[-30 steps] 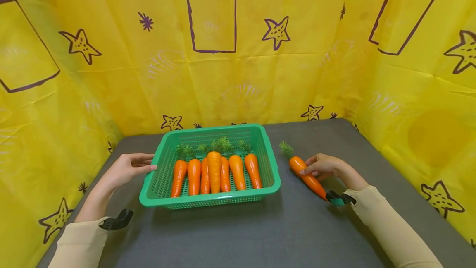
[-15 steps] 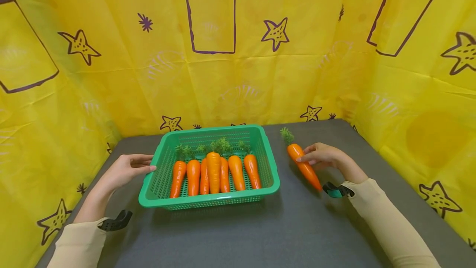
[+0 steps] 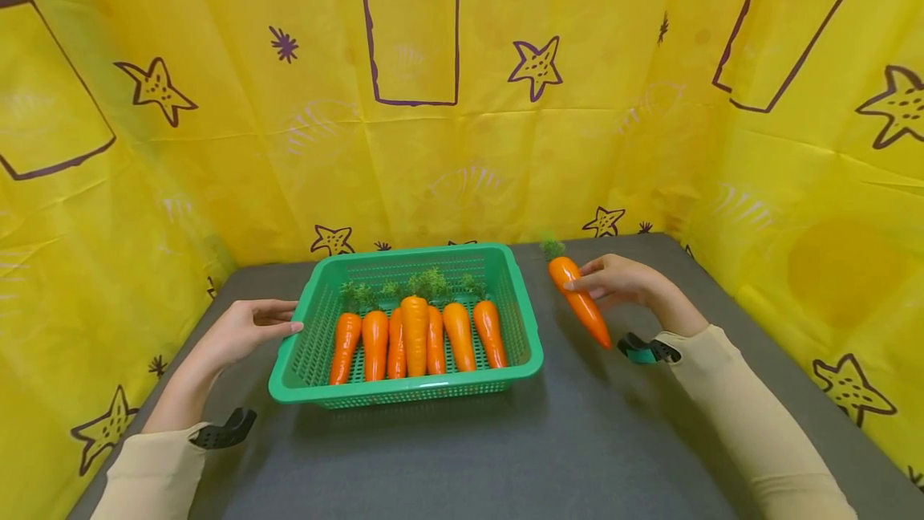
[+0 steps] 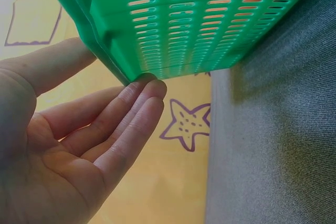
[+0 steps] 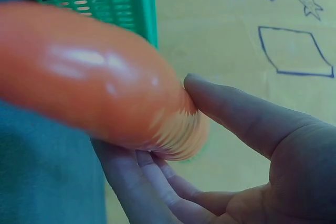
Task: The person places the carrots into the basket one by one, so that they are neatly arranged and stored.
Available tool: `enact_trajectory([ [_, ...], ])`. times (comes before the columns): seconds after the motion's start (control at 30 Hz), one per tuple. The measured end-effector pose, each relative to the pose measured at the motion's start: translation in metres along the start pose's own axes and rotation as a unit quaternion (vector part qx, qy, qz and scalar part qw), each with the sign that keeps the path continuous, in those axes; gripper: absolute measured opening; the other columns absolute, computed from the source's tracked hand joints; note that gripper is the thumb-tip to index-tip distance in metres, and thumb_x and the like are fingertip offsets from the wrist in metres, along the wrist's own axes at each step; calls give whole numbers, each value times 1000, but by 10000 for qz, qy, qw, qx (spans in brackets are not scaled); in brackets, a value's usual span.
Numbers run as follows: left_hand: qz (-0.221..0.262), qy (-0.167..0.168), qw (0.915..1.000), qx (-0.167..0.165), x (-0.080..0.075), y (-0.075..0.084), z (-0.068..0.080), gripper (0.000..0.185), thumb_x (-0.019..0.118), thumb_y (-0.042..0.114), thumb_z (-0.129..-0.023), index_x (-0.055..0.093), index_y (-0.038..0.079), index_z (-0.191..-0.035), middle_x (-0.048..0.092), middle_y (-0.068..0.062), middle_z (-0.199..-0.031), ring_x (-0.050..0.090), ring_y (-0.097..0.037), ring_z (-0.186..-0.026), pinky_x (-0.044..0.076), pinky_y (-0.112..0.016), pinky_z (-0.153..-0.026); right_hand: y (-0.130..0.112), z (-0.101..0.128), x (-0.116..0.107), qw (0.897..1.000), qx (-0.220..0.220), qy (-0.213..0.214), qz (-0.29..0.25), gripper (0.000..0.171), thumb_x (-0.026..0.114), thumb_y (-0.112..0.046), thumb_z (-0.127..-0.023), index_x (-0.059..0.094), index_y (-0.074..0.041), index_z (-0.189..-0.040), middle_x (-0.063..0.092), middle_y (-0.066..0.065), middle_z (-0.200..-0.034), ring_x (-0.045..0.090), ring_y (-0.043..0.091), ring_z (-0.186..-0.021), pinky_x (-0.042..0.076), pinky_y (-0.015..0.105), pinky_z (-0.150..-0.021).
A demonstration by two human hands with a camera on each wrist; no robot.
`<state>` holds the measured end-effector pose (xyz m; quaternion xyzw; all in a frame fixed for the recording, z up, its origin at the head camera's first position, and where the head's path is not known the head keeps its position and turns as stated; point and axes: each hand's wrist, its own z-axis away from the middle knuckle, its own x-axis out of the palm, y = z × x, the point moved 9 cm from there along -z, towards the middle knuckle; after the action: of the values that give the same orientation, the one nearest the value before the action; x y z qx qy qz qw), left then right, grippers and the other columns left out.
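A green plastic basket (image 3: 407,382) stands on the dark table with several orange carrots (image 3: 415,335) lying in it, leafy tops toward the back. At its left side my left hand (image 3: 245,331) holds the rim, thumb on top and fingers beneath; the left wrist view shows the fingertips (image 4: 155,88) at the rim's outer edge. To the right of the basket, my right hand (image 3: 621,283) pinches a single carrot (image 3: 581,303) near its thick end, above the table. The carrot tilts, its green top pointing away and its tip toward me. In the right wrist view the thumb (image 5: 226,103) presses one side.
A grey-black cloth table (image 3: 462,456) extends in front of the basket. Yellow curtains (image 3: 462,151) with drawn stars and frames enclose the back and both sides. Black wrist straps (image 3: 225,429) sit at both sleeves.
My right hand has lifted the carrot off the table and carried it up, away from me and slightly left. The left hand and basket stay nearly still.
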<state>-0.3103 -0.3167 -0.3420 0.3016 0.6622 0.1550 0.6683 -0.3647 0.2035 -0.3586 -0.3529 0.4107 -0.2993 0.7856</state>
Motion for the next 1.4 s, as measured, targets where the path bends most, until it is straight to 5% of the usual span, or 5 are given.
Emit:
enact_trajectory([
  [0.43,4,-8,10000,-12,0,-1,0,60,68,41,-87,57,-1,-129,66,-21,-115,64,-33,-103,51,-51,-86,-42,0,5,9994,-264,-104,183,74,65,-33,-90,32,9,-142,57,21,-127,64,22,-98,53,41,-90],
  [1.4,75,-39,9999,57,0,4,-1,58,68,36,-87,57,-2,-129,65,-21,-116,65,-31,-103,52,-49,-86,-110,-25,66,9959,-641,-624,148,54,62,-28,-92,47,5,-133,60,16,-118,64,23,-97,56,39,-83],
])
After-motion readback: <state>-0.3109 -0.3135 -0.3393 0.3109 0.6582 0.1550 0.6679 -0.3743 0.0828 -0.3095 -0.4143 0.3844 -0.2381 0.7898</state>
